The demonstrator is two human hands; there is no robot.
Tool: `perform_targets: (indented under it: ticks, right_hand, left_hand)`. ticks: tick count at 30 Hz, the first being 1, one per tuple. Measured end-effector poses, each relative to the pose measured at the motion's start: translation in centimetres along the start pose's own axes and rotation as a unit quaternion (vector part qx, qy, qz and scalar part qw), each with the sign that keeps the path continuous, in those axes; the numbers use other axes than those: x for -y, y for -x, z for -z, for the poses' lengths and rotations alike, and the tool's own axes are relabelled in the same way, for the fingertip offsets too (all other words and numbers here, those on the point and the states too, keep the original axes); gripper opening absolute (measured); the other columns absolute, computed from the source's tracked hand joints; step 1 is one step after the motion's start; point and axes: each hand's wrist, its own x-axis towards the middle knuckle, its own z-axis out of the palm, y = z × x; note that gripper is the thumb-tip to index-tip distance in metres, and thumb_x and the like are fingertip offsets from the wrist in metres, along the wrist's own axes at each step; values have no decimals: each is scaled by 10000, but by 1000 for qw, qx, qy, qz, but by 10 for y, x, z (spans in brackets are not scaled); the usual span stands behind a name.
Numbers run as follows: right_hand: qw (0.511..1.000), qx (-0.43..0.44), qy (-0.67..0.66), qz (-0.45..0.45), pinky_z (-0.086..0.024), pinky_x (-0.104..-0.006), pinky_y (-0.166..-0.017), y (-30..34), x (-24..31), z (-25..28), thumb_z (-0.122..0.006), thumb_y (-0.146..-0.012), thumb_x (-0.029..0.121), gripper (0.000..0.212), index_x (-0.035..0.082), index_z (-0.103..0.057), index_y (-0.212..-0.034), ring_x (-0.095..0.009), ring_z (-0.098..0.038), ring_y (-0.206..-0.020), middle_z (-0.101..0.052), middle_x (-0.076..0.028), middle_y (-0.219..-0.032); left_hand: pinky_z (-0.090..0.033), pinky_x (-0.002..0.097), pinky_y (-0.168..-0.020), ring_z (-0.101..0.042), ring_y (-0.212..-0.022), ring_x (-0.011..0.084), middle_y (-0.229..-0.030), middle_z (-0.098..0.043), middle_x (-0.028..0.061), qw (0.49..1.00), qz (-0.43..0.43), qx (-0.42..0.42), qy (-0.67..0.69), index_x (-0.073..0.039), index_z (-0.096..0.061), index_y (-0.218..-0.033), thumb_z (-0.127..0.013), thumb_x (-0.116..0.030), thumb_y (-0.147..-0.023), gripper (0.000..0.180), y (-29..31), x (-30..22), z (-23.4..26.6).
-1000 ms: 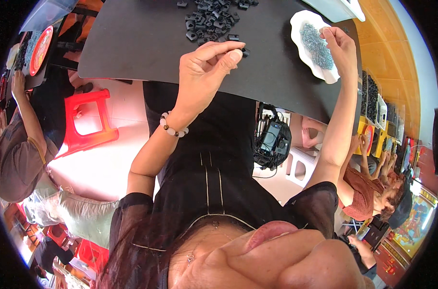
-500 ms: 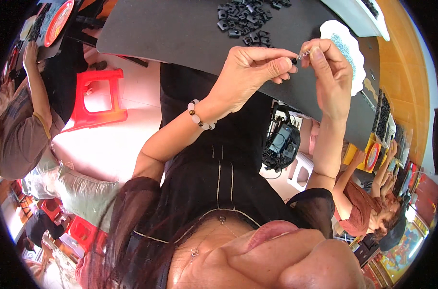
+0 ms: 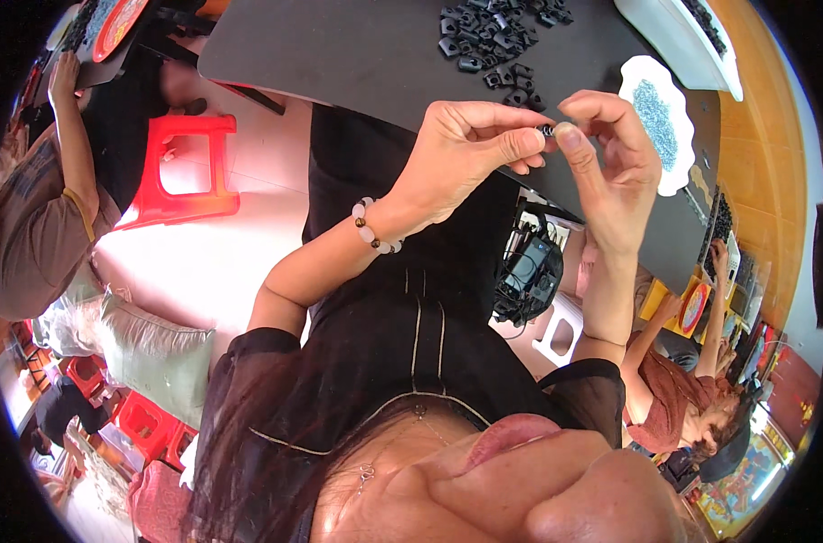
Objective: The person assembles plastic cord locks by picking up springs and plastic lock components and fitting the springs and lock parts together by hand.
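My left hand [image 3: 475,149], with a beaded bracelet at its wrist, pinches a small black plastic part between thumb and index finger. A short metal coil spring [image 3: 546,131] shows at the part's right end; most of the part is hidden by my fingers. My right hand [image 3: 618,167] is right beside it, its thumb tip against or very near the spring and its index finger lifted apart from the thumb. Beyond the hands, a loose pile of black plastic parts [image 3: 488,38] lies on the dark table [image 3: 339,54].
A white scalloped plate [image 3: 682,176] of small silvery pieces sits right of my hands. Behind it stands a white bin [image 3: 678,45]. A black bag [image 3: 527,271] hangs below the table edge. A red stool [image 3: 226,167] is at left. Other people work at both sides.
The spring was stretched between both hands; now it sits compressed at the black part in my left hand. My right index finger has lifted off it. The view has shifted slightly.
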Motion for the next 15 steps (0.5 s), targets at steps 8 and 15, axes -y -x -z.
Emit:
perform_targets:
  ticks: [8,15]
  right_hand:
    - [994,88,-20,-65,-430,-209,-723,-15,2,0,-693,-833,15,158,36,-666,-987,-67,-541,-781,-660,-1,-903]
    - [983,69,136,-106,-468,-249,-764,-56,-22,9,-670,-872,98,128,42,-681,-987,-100,-621,-814,-684,-16,-886]
  left_hand:
    - [-553,249,-694,-682,-779,150,-926,-722,150,999,-19,9,-45,16,-689,-1080,-709,-82,-865,237,5,-4,7]
    - [-542,235,-694,-685,-816,143,-929,-714,130,999,-14,4,-46,20,-685,-1083,-721,-104,-860,258,8,-14,9]
